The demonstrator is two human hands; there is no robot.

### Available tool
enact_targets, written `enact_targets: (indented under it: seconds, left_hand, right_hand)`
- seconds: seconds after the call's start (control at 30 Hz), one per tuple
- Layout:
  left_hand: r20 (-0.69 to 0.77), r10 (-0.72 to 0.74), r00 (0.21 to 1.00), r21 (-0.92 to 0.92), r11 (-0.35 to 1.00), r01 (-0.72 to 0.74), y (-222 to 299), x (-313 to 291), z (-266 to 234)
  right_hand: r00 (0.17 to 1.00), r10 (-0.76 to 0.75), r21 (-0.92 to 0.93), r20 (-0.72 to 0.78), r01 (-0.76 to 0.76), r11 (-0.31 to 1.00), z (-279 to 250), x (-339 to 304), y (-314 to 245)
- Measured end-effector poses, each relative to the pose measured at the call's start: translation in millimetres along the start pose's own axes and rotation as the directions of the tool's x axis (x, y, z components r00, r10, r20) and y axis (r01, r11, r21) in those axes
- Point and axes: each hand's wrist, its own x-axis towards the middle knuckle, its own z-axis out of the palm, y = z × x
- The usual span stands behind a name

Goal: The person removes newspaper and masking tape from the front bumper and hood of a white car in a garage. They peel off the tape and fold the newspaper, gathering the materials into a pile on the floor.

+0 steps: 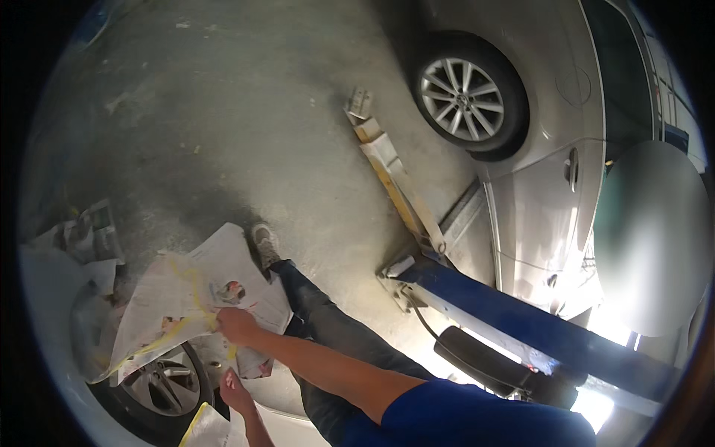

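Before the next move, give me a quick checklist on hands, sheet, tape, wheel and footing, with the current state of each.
1. Right hand at the newspaper sheet: ok, it overlaps the sheet's printed side.
2. Left hand grip: cannot tell; it is below the right hand in the view, and its hold is unclear.
3. Yellow tape stuck down along its whole length: cannot tell; strips show on the sheet, but not how well they adhere.
4. Wheel fully behind paper: not ok, spokes and tyre show below the sheet's edge.
5. Shoe apart from the lift arm: ok, bare floor shows between them.
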Motion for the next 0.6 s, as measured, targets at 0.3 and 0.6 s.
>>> enact_targets:
  seconds: [0.3, 0.6]
  left_hand:
    - [0.074, -0.333, 0.94, -0.094, 0.936, 0.339, -54.7, -71.7, -15.6]
    - [-0.068, -0.366, 0.928, -0.076, 0.929, 0.361, -10.2, 0.1, -34.2]
  right_hand:
    - [0.994, -0.058, 0.06, -0.094, 0.064, 0.996, -39.5, -27.9, 37.9]
    - [0.989, 0.141, 0.166, -0.041, -0.133, 0.977, -119.7, 15.1, 114.8]
